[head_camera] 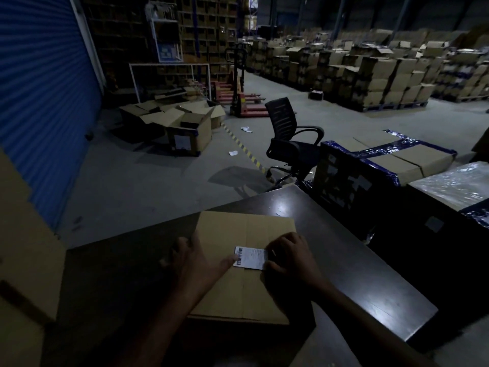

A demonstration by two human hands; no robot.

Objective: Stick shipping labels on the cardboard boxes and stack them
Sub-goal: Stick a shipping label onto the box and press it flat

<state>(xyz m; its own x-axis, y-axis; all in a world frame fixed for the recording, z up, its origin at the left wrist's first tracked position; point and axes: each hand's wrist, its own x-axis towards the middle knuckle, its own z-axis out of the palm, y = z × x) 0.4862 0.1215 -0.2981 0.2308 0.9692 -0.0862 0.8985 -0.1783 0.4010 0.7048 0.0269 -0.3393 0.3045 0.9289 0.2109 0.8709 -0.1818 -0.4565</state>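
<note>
Lower centre of the frame, hands: the left hand [195, 260] lies spread on the left part of the box top, fingers straight, its thumb pressing the barcode end of the shipping label [250, 257]; the right hand [289, 256] has its fingers bent down onto the label's right edge, pressing it; whether it pinches the edge cannot be told.
Label: white, with a barcode at its left end; it lies flat between the two hands, across the box's centre seam.
Box: the cardboard box [246, 290] is closed and lies flat on the table, under both hands.
Surface: a dark, glossy table [357, 260]; a bright glare shows on it past the box.
Right of the frame: a taped carton [397, 160] with blue tape stands just beyond the table.
Room: a dim warehouse; a black office chair [288, 139] at centre; open cartons [185, 123] on the floor at centre left; a blue roller shutter [39, 102] at upper left; a red pallet jack [243, 99] at upper centre; stacked boxes [383, 75] on pallets at upper right.
</note>
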